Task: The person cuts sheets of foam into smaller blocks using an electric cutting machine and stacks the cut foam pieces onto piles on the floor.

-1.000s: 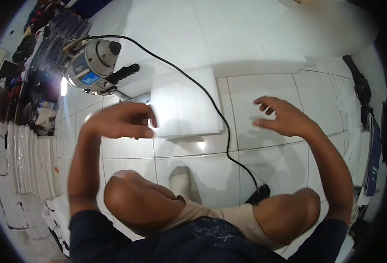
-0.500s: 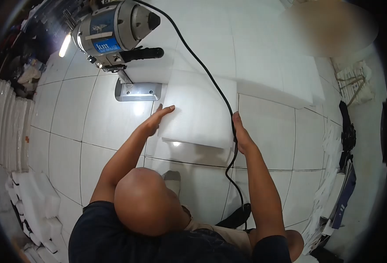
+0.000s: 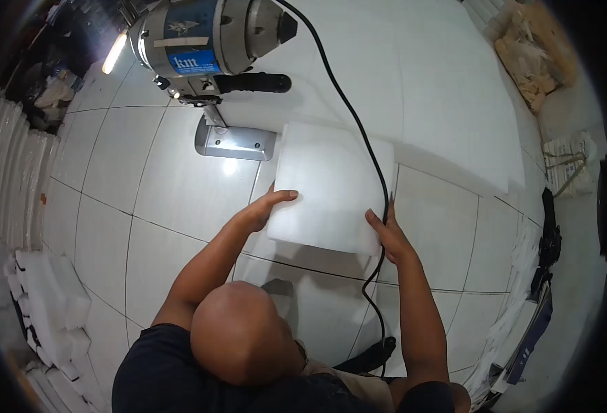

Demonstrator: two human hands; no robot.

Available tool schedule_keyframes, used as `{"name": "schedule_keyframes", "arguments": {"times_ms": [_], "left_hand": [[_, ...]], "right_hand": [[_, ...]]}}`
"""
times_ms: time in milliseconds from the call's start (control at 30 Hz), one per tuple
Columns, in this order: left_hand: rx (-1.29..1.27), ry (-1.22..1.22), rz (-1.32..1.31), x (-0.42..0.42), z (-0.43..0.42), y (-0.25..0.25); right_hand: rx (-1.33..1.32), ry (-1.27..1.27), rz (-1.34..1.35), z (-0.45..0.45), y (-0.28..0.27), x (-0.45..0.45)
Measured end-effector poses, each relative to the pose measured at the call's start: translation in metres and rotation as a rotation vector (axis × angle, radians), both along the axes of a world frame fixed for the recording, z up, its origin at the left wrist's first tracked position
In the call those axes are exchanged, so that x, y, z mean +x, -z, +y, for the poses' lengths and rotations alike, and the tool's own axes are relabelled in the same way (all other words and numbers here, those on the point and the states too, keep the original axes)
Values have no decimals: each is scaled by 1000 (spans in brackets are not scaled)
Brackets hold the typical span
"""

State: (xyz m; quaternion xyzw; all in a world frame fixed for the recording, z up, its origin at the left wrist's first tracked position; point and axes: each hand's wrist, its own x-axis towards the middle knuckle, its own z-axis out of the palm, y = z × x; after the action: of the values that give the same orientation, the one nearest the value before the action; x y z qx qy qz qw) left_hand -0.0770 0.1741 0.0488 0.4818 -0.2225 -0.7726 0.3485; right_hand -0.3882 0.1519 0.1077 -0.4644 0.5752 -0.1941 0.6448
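Note:
A squarish stack of white foam sheets (image 3: 327, 186) is between my hands, low over the tiled floor. My left hand (image 3: 265, 206) grips its left edge, thumb on top and fingers mostly hidden down the side. On the right edge, my right hand (image 3: 393, 234) holds on the same way, its thumb over the top. A black cable (image 3: 348, 107) runs across the stack and passes by my right hand. Just beyond the stack's left corner stands an upright cutting machine (image 3: 207, 41) marked "km", on a metal base plate (image 3: 238, 143).
A large white foam slab (image 3: 448, 103) lies behind the stack. Plastic-wrapped white sheets (image 3: 7, 179) line the left side, with white foam pieces (image 3: 59, 296) below them. At the far right are a brown bag-like bundle (image 3: 534, 58) and white scraps (image 3: 503, 323).
My right hand has gone from lying flat along the stack's side to gripping it with the thumb on top. The view has shifted, so the machine and stack appear farther right.

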Motion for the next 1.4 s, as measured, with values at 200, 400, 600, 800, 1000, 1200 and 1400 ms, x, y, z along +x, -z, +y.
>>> {"name": "schedule_keyframes", "arguments": {"times_ms": [200,400,600,800,1000,1200,1400], "left_hand": [[-67,-38,-12,1,6,1],[8,-6,29,14,14,8],[106,-28,-43,14,15,8],[68,-62,-93,10,18,12],[37,-61,-91,12,18,28],[76,-13,-93,-2,40,20],[-13,55,-220,-6,49,57]], "right_hand": [[-476,147,754,24,-27,-3],[-247,-550,258,77,-93,-2],[-37,184,127,-6,-8,-32],[43,34,-80,-24,53,-10],[133,-70,-186,-29,42,-22],[129,-118,-298,-8,61,-40],[-41,-25,-201,12,60,-69]]}}
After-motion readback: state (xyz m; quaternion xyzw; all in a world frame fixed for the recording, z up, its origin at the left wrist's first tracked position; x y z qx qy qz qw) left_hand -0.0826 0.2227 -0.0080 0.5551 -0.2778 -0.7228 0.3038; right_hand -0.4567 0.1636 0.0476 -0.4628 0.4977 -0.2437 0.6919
